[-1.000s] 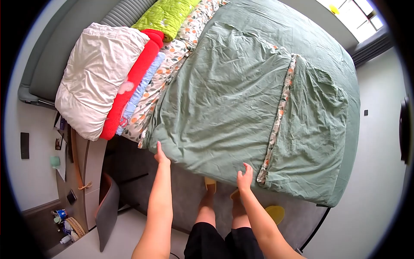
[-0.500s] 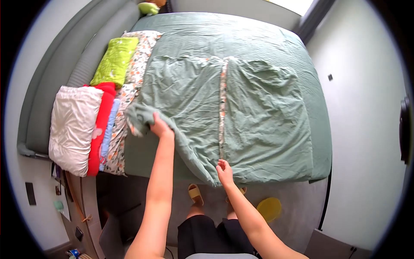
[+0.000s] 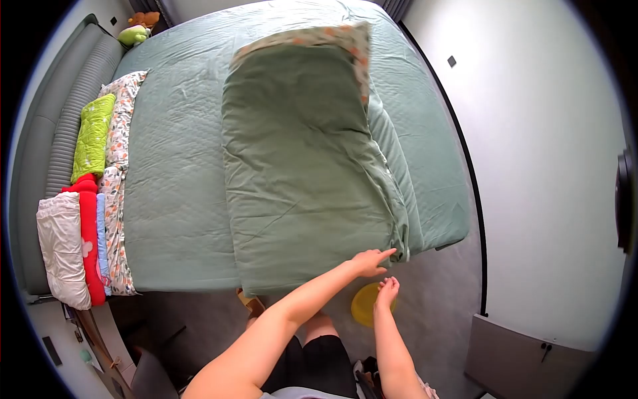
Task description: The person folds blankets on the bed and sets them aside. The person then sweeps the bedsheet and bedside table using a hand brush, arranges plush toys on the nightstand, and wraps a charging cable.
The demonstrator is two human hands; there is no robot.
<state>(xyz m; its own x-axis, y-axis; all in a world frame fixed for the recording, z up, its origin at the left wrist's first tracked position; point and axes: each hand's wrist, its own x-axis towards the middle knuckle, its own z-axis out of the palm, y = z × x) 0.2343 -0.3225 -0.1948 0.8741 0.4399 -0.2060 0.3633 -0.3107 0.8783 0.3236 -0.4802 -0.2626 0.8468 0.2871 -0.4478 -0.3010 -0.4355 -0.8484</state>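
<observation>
A green quilt lies folded over itself across the middle of the bed, with a white and orange patterned underside showing along its raised far edge. My left hand is at the quilt's near right corner, its fingers stretched out and the index finger against the bunched edge. Just below and to the right, my right hand hangs off the bedside with fingers curled together; nothing shows in it.
The bed carries a green sheet. At its left are patterned pillows, a lime green cushion, a red cushion and a folded white cover. A yellow round object is on the floor beside my legs.
The quilt's left part has been swung over to the right onto the other part. My left hand has let go of its edge and moved right. My view and body have shifted right.
</observation>
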